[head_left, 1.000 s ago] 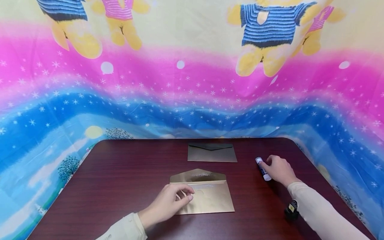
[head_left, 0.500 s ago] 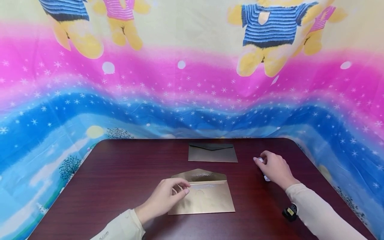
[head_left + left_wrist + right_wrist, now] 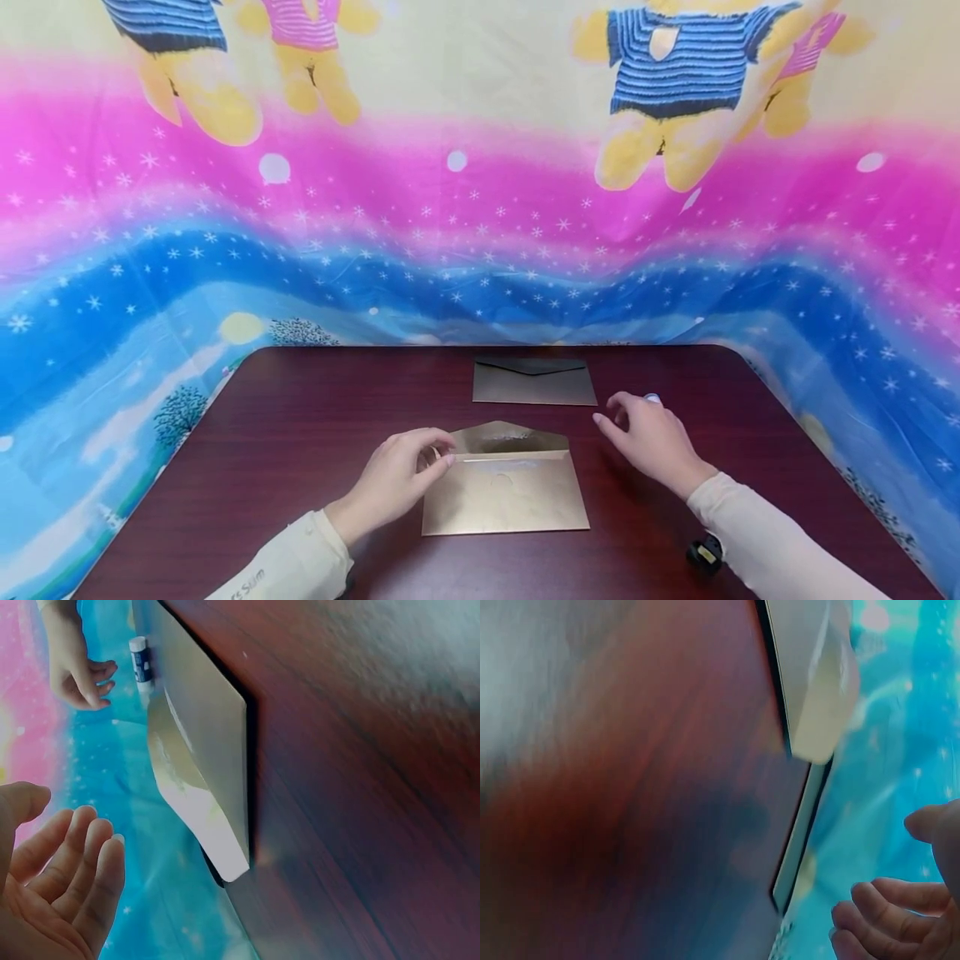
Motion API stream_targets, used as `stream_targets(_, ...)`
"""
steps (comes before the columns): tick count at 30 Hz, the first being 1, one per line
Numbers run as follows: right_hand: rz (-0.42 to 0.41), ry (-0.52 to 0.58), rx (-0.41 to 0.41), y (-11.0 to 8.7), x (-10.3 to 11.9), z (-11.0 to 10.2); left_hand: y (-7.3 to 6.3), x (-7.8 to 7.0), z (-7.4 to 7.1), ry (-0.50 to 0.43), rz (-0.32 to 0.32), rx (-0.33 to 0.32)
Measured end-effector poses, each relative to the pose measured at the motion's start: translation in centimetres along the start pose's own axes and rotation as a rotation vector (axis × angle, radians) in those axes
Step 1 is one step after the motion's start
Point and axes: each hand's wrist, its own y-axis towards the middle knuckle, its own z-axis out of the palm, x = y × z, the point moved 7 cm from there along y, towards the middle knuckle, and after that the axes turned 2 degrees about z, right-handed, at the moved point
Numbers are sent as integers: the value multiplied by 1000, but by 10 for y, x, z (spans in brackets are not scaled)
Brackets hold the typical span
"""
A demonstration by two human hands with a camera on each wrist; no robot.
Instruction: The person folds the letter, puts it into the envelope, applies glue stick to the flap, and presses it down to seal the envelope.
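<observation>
A gold envelope (image 3: pixel 517 500) lies on the table with its pointed flap (image 3: pixel 498 435) raised away from me. Pale streaks show near its opening. At the envelope's upper left corner hovers my left hand (image 3: pixel 393 479), fingers loosely bent and holding nothing. My right hand (image 3: pixel 652 442) is in the air to the right of the envelope, its thumb and fingers apart with nothing between them. Behind it a glue stick (image 3: pixel 140 664) with a white cap and dark label rests on the table, mostly hidden in the head view.
A second, darker envelope (image 3: pixel 534 389) with its flap folded down lies farther back on the dark red wooden table (image 3: pixel 315 417). A printed cloth (image 3: pixel 412 233) with bears and snowflakes hangs along the table's back and sides.
My right hand has let go of the glue stick and moved left toward the gold envelope. My left hand has drawn back slightly to the left, uncovering more of the envelope.
</observation>
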Motion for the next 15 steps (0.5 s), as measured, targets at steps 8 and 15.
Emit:
stream_targets(8,-69,1,29,-11,26,22,0,16,0,104,-43,-1)
stream_targets(15,-169,7,44,-17,48,36,0,27,10,185,-89,73)
